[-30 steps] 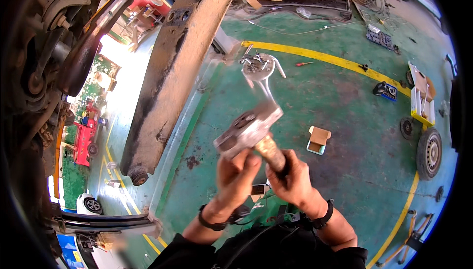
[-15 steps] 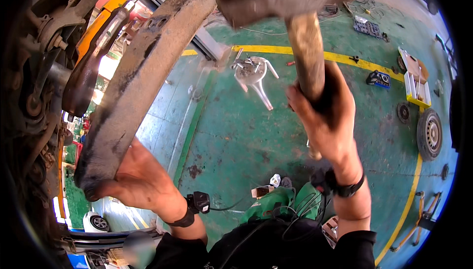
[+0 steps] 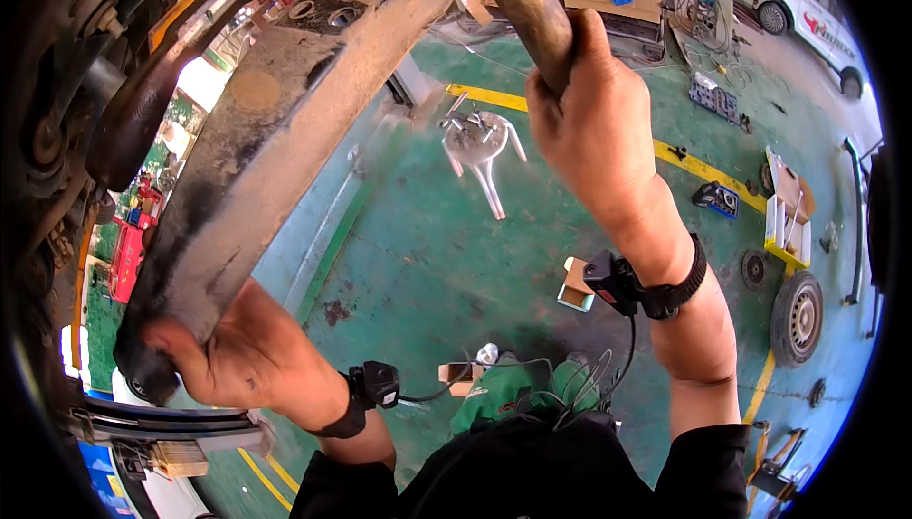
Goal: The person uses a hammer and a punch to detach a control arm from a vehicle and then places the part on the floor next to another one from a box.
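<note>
A long, dirty, rusty metal beam [image 3: 275, 130] runs from the upper middle down to the lower left. My left hand [image 3: 237, 358] is closed around its lower end. My right hand [image 3: 594, 125] is raised at the upper middle and grips the wooden handle of a hammer [image 3: 527, 1]. The hammer's head is out of the picture at the top edge. Both wrists wear black bands with small devices and cables.
Below lies a green workshop floor with a yellow line [image 3: 703, 169]. A white plastic chair [image 3: 480, 144], small cardboard boxes [image 3: 573, 283], a wheel [image 3: 796, 318], a yellow-white tool tray [image 3: 787, 215] and a white car [image 3: 798, 1] stand around. Vehicle underbody parts [image 3: 66, 120] hang at the left.
My right hand has swung the hammer from low in front of me up past the top edge. My left hand left the hammer and took hold of the beam's lower end.
</note>
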The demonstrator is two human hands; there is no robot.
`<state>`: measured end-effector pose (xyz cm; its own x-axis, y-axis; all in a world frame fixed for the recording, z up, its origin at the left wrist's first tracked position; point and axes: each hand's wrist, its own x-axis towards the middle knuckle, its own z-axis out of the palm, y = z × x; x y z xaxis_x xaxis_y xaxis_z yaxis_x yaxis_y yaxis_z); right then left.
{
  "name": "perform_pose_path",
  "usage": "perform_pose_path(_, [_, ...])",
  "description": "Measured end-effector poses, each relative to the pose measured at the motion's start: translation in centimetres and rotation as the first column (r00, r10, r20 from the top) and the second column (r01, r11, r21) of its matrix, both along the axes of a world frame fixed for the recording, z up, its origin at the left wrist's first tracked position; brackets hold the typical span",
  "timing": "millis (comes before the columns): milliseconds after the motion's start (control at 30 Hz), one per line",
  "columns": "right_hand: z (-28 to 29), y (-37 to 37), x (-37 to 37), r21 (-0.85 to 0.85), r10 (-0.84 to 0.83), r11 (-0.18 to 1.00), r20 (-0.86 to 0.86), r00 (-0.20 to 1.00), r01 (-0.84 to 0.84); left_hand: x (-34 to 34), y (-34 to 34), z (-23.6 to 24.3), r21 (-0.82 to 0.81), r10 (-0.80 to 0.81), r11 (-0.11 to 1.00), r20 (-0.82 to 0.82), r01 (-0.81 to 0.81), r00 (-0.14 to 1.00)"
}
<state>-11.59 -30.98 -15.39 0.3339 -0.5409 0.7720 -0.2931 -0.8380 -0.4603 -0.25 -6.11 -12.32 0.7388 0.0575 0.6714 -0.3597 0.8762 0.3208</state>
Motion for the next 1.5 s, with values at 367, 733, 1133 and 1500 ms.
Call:
perform_pose_path(367, [-0.3,0.7,1.1,0.044,0.056,0.997,0.182,0.982,-0.065,-0.5,-0.3,0.1,-0.054,0.074,0.996,-0.049,-0.077,0.996])
perform_pose_path(733, [2.2,1.3,0.2,-0.231,0.018,0.969,0.429,0.903,0.090,0.1,0.4,-0.4,-0.039,0.032,0.999,-0.047,-0.034,0.998])
perform_pose_path(1133, [2.0,1.5,-0.1,-0.221,-0.016,0.964,0.509,0.861,0.149,0.3,0.3,-0.7,-0.021,0.040,0.999,-0.117,-0.043,0.992])
perform_pose_path(1500, [2.0,0.7,-0.7,-0.286,0.058,0.954,0.477,0.877,0.092,-0.4,-0.2,-0.5,-0.057,0.109,0.991,-0.141,-0.118,0.984])
